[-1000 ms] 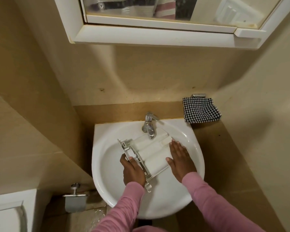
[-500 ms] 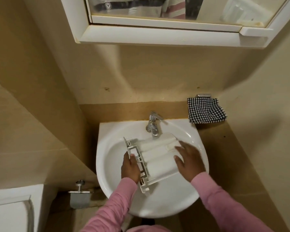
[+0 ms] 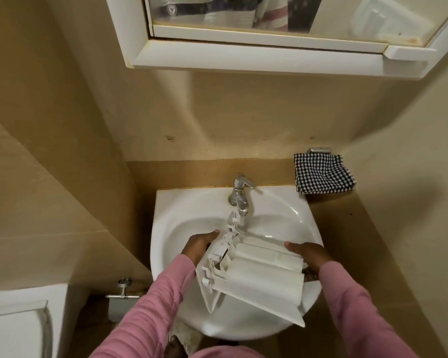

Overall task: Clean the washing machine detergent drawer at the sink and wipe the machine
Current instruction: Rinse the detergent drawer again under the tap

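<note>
The white plastic detergent drawer (image 3: 259, 275) is held above the white sink basin (image 3: 186, 228), tilted, underside up, its far corner just under the chrome tap (image 3: 239, 192). My left hand (image 3: 198, 244) grips the drawer's front panel from the left, fingers curled behind it. My right hand (image 3: 308, 257) holds the drawer's right end, thumb on top and fingers under the edge. Whether water runs from the tap cannot be told.
A black-and-white checked cloth (image 3: 323, 177) hangs from a holder on the wall right of the sink. A white mirror cabinet (image 3: 256, 55) juts out overhead. A toilet tank (image 3: 18, 324) stands at lower left, with a chrome valve (image 3: 123, 288) beside it.
The drawer has been lifted out of the basin and drawn toward me, rotated so its long side runs left to right. My right hand went from pressing flat on it to gripping its end.
</note>
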